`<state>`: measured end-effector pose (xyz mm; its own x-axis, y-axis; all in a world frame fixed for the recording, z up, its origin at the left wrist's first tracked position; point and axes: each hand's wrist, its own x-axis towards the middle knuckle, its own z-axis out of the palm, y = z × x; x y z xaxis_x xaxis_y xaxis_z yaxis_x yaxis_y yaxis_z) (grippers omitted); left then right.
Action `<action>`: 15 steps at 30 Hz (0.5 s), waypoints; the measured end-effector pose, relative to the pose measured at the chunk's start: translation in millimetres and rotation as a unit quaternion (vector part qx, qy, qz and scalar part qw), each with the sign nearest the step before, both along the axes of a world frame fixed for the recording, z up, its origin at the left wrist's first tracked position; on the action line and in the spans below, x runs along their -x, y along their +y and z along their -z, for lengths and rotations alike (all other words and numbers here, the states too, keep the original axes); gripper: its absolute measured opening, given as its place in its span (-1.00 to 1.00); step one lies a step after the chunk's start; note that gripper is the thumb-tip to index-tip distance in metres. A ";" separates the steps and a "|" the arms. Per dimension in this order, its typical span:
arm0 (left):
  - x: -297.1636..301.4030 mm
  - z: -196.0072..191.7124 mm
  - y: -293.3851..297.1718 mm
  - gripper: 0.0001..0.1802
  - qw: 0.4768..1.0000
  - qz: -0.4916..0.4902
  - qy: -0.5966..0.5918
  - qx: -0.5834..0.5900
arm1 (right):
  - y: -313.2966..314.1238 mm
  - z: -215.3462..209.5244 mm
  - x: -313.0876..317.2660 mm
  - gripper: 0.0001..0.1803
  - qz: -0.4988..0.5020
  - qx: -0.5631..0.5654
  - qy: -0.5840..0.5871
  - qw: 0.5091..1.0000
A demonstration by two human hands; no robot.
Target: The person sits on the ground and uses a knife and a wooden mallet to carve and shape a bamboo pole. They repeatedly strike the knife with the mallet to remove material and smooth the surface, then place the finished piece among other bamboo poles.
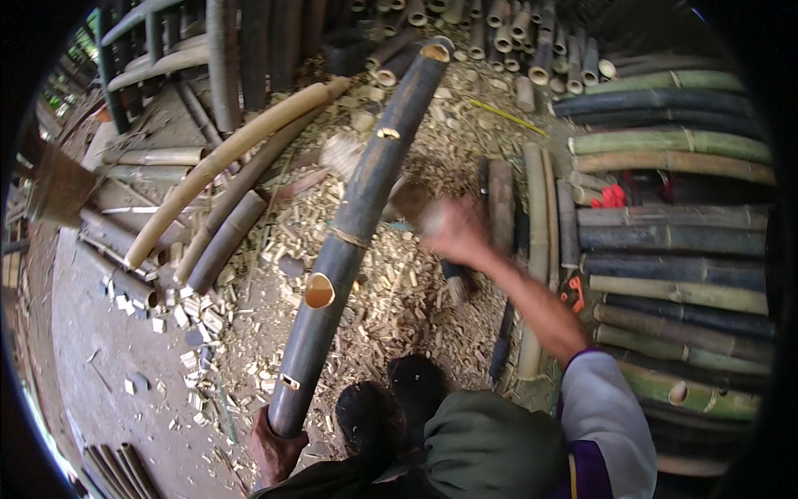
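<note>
A long dark bamboo pole (pixel 342 274) slants up and away from me, with several cut openings along its side and a cord-like band near its middle. My left hand (pixel 274 449) is closed around its near end. To the right of the pole, my right hand (pixel 455 231) is smeared by motion, its fingers curled in a fist. Next to it is a blurred brown shape (pixel 409 200), partly behind the pole, whose kind I cannot make out. Beyond the pole's left side, a pale blurred shape (pixel 341 155) lies in the same line.
Pale wood chips (pixel 391 320) cover the ground around my dark-clad feet (pixel 416 387). Curved bamboo lengths (pixel 224 154) lie at left. Stacked green and dark poles (pixel 673 216) fill the right side, near an orange-handled tool (pixel 573 293). A yellow strip (pixel 507 117) lies at the back.
</note>
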<state>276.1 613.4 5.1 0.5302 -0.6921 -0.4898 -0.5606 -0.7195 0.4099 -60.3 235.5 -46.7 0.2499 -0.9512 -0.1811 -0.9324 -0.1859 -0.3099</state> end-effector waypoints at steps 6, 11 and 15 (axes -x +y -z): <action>22.9 42.5 -27.8 -0.21 0.998 0.053 0.024 -0.009 | 143.1 49.0 -27.9 -0.17 -0.081 0.045 -0.017 0.996; 16.7 68.4 -24.4 -0.26 0.996 0.057 -0.069 0.017 | 192.4 48.0 59.7 -0.31 0.245 0.058 -0.122 0.960; 6.3 68.4 -21.5 -0.26 0.994 0.066 -0.081 0.027 | 247.7 42.1 136.2 -0.24 0.294 -0.234 0.167 0.911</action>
